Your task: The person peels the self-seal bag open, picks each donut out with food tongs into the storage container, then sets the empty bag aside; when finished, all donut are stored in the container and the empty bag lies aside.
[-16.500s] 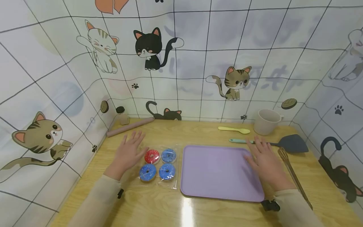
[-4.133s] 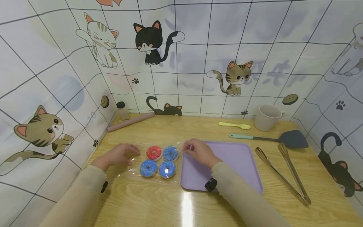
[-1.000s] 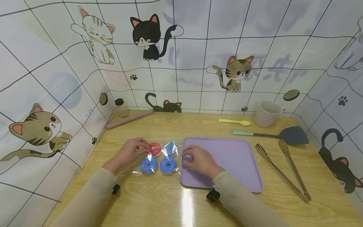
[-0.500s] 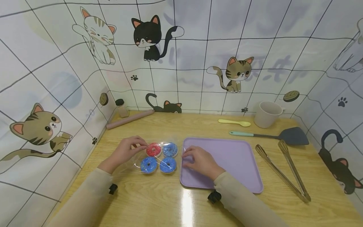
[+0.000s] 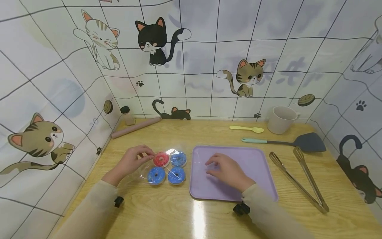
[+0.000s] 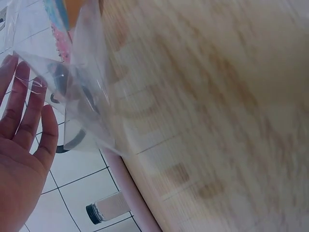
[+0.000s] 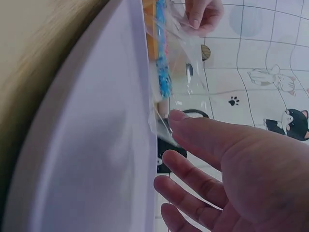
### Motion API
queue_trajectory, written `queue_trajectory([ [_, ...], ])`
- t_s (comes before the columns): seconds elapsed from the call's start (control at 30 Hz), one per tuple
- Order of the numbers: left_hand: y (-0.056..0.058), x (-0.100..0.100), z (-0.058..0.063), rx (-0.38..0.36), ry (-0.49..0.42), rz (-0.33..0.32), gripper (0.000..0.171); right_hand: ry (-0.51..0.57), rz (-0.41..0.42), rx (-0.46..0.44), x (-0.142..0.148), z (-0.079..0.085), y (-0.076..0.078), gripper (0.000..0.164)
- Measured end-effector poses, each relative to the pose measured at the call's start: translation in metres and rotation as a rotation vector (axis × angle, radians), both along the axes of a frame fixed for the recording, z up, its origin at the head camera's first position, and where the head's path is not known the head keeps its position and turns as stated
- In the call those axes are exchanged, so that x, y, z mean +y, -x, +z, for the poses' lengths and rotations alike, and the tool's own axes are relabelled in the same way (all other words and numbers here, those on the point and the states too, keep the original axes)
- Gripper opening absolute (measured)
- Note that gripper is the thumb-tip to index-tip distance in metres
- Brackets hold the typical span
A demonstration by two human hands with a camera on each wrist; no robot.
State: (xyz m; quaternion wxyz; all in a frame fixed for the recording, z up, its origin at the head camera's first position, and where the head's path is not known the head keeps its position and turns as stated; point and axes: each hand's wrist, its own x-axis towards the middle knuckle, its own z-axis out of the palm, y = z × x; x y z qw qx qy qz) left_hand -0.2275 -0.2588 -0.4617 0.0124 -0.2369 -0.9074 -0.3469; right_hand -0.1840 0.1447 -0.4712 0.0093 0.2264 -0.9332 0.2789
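Note:
Several ring-shaped toy donuts lie in a clear plastic bag (image 5: 143,176) left of the tray. One donut (image 5: 161,159) is red; the others, such as the lower right donut (image 5: 176,175), are blue. My left hand (image 5: 129,162) pinches the bag's film by the red donut, and in the left wrist view loose film (image 6: 87,96) stands up from the table beside the fingers. My right hand (image 5: 228,171) hovers over the lilac tray (image 5: 197,189) with loosely bent fingers and nothing in them. In the right wrist view its fingers (image 7: 193,179) are apart from the film.
Right of the tray lie metal tongs (image 5: 308,192), spread apart, and a spatula (image 5: 308,142). A yellow spoon (image 5: 246,128) and a beige mug (image 5: 282,119) are behind. A rolling pin (image 5: 136,127) and a small jar (image 5: 127,116) sit at the back left, near the walls.
My right hand has moved right from the bag's right edge, farther over the tray. My left hand drew back slightly left from over the red donut and still pinches the film.

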Motion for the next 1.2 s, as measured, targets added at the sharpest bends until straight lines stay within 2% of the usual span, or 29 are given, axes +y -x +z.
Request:
queue_trajectory([
  [0.23,-0.002,0.001,0.000,0.007,0.000,-0.002,0.009,0.007,-0.073,0.058,0.045,0.008,-0.014,0.020],
  [0.43,-0.002,-0.002,-0.001,-0.004,0.018,0.004,0.009,0.019,-0.143,0.136,0.085,0.005,-0.020,0.021],
  [0.63,-0.006,-0.002,-0.001,-0.021,0.010,0.015,0.010,0.020,-0.237,0.131,0.122,0.002,-0.034,0.024],
  [0.73,-0.007,-0.001,-0.003,-0.004,0.004,0.005,0.009,0.010,-0.285,0.114,0.141,0.003,-0.044,0.026],
  [0.83,-0.007,0.000,-0.006,0.015,0.004,0.000,0.008,0.022,-0.313,0.090,0.161,0.004,-0.053,0.030],
  [0.97,-0.008,0.002,-0.007,0.022,0.008,0.006,0.008,-0.002,-0.357,0.107,0.190,0.004,-0.062,0.037],
  [1.2,-0.006,0.006,-0.005,0.033,-0.003,0.012,0.008,-0.112,-0.446,0.126,0.230,-0.005,-0.069,0.060],
])
